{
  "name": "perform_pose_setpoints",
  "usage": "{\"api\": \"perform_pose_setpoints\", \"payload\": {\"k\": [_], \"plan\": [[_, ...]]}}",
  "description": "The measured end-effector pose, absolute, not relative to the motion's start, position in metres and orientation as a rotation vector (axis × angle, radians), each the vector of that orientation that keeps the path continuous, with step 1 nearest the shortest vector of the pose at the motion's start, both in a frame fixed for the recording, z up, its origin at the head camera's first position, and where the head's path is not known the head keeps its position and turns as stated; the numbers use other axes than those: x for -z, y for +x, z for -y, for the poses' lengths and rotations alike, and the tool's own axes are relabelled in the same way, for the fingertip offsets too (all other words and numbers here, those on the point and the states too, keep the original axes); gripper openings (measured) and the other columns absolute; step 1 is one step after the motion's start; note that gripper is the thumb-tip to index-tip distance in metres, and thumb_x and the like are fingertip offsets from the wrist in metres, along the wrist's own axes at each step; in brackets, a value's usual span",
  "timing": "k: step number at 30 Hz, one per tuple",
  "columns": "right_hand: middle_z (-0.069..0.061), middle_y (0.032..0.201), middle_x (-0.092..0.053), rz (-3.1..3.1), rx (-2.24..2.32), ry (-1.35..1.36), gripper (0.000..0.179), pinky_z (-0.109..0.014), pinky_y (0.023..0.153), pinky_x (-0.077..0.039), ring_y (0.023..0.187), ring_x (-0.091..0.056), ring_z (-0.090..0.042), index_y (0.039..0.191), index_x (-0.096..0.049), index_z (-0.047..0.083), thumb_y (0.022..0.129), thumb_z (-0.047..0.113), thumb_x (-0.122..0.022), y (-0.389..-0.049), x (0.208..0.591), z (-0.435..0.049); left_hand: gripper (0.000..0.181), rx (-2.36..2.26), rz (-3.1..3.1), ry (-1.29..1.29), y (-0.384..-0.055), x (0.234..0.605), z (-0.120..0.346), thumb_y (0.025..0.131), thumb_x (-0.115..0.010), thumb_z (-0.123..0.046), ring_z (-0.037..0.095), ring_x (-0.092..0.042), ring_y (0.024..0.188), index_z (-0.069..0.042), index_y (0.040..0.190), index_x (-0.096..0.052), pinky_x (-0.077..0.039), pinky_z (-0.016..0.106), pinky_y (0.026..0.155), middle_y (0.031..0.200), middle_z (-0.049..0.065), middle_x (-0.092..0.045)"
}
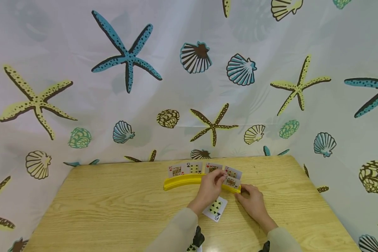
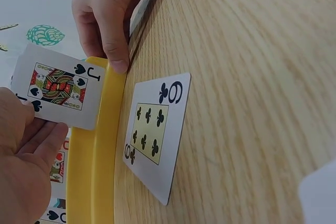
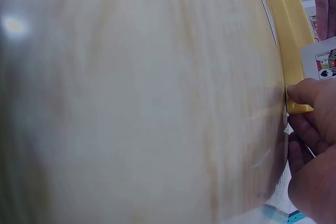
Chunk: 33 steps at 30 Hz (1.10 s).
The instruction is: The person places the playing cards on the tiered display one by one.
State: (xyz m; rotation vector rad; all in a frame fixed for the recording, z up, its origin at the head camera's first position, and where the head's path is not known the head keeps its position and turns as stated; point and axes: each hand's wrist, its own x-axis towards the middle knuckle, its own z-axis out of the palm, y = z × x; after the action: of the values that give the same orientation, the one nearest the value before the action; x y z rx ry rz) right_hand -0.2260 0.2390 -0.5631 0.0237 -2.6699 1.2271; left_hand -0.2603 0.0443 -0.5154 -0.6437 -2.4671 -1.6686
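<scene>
A white cloth sheet (image 1: pixel 176 94) printed with blue, yellow and brown spotted starfish (image 1: pixel 130 58) and ribbed seashells (image 1: pixel 196 57) hangs behind and on both sides of a pale yellow-brown, wood-grained counter (image 1: pixel 113 210). Fainter grey shapes (image 1: pixel 250 28) show through the cloth. In the right wrist view, a small white glare (image 3: pixel 14 26) shines on the counter's surface.

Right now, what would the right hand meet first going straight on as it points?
The right hand would meet the yellow card holder, whose end it touches; then probably the jack of spades, though depth is unclear.
</scene>
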Motion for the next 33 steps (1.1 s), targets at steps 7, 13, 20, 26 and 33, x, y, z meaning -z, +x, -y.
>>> {"api": "perform_pose_setpoints", "payload": {"k": [7, 13, 20, 26, 33], "plan": [[-0.015, 0.117, -0.075, 2.670, -1.229, 0.018, 0.035, -0.053, 0.102, -0.054, 0.112, -0.066, -0.030, 0.126, -0.073, -0.001, 0.094, 0.011, -0.079, -0.226, 0.563, -0.239, 0.018, 1.673, 2.488, -0.625, -0.264, 0.517, -0.044, 0.108, -0.058, -0.005, 0.014, -0.063, 0.091, -0.006, 0.117, -0.073, -0.053, 0.019, 0.076, 0.110, 0.010, -0.075], [-0.014, 0.116, -0.075, 2.670, -1.235, 0.016, 0.035, -0.053, 0.102, -0.053, 0.111, -0.066, -0.030, 0.126, -0.073, 0.000, 0.094, 0.011, -0.079, -0.226, 0.562, -0.239, 0.018, 1.680, 2.503, -0.610, -0.267, 0.519, -0.043, 0.108, -0.058, -0.006, 0.012, -0.060, 0.091, -0.008, 0.117, -0.073, -0.052, 0.019, 0.077, 0.112, 0.009, -0.075], [-0.014, 0.117, -0.075, 2.681, -1.236, 0.014, 0.034, -0.054, 0.104, -0.052, 0.113, -0.066, -0.031, 0.126, -0.073, 0.000, 0.094, 0.012, -0.079, -0.225, 0.562, -0.239, 0.016, 1.659, 2.517, -0.618, -0.270, 0.525, -0.042, 0.107, -0.060, -0.006, 0.011, -0.060, 0.090, -0.009, 0.114, -0.074, -0.053, 0.020, 0.077, 0.109, 0.008, -0.075], [-0.014, 0.119, -0.075, 2.681, -1.236, 0.016, 0.034, -0.055, 0.105, -0.052, 0.115, -0.065, -0.032, 0.126, -0.073, 0.000, 0.094, 0.012, -0.079, -0.225, 0.561, -0.239, 0.014, 1.647, 2.504, -0.616, -0.271, 0.527, -0.042, 0.106, -0.062, -0.007, 0.010, -0.062, 0.088, -0.009, 0.111, -0.074, -0.054, 0.019, 0.076, 0.106, 0.008, -0.075], [-0.015, 0.121, -0.074, 2.688, -1.239, 0.005, 0.035, -0.057, 0.107, -0.051, 0.117, -0.065, -0.033, 0.127, -0.073, 0.000, 0.095, 0.013, -0.079, -0.224, 0.562, -0.239, 0.015, 1.647, 2.537, -0.565, -0.270, 0.526, -0.040, 0.105, -0.065, -0.008, 0.019, -0.071, 0.099, -0.010, 0.117, -0.074, -0.060, 0.026, 0.085, 0.109, 0.007, -0.076]]}}
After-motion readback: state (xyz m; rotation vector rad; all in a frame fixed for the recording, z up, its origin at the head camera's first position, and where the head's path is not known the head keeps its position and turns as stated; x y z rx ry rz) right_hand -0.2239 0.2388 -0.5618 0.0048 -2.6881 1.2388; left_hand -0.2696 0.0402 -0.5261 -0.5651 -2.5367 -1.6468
